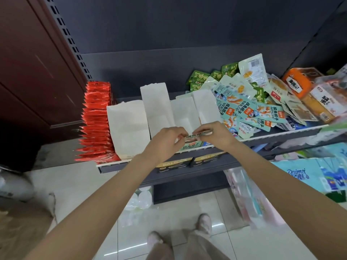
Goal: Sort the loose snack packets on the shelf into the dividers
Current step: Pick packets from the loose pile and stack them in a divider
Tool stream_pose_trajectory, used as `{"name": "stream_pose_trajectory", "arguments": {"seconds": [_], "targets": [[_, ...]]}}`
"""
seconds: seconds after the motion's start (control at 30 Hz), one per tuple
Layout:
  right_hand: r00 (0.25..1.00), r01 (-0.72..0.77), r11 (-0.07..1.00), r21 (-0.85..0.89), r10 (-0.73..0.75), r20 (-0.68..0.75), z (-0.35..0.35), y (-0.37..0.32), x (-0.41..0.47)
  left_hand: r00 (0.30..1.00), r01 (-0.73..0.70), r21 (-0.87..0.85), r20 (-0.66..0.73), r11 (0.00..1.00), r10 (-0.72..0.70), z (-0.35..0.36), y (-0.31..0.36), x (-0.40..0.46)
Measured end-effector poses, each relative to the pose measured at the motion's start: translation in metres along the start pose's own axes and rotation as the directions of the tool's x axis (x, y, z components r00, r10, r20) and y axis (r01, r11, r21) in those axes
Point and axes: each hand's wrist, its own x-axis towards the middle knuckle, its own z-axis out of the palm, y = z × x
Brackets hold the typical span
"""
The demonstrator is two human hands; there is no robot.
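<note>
Several white dividers (pixel 155 102) stand in a row on the dark shelf (pixel 272 136). My left hand (pixel 167 141) and my right hand (pixel 216 135) both pinch a teal snack packet (pixel 194 136) by its top edge at the front of a divider slot, over other teal packets (pixel 189 146) standing there. A loose heap of teal packets (pixel 249 111) lies to the right of the dividers, with green packets (pixel 199 77) and pale packets (pixel 253 70) behind it. A row of red packets (pixel 95 124) fills the leftmost slot.
Orange and white boxed snacks (pixel 308 94) lie at the shelf's far right. A lower shelf holds bagged goods (pixel 308 175). A dark wooden door (pixel 28 72) stands to the left. My feet (pixel 203 221) are on the tiled floor below.
</note>
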Motion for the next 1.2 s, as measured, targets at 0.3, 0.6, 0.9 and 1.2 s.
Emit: {"name": "stream_pose_trajectory", "arguments": {"seconds": [0.3,0.6,0.9,1.2], "targets": [[0.972,0.068,0.979,-0.191,-0.022,0.232,-0.017,-0.007,-0.004,0.993,0.093,-0.023,0.081,0.995,-0.091,-0.002,0.006,-0.005],[0.953,0.031,0.999,-0.029,-0.021,0.303,-0.065,-0.003,-0.002,0.995,0.101,-0.119,-0.012,0.988,-0.103,-0.005,0.032,0.023],[0.989,-0.041,0.999,-0.031,0.037,-0.14,-0.118,0.084,0.043,0.974,0.16,-0.109,-0.141,0.981,-0.175,0.046,0.095,0.137],[0.998,0.029,0.929,-0.37,-0.005,0.065,-0.129,0.175,0.095,0.884,0.426,0.23,0.1,0.875,-0.456,0.138,0.113,0.233]]}}
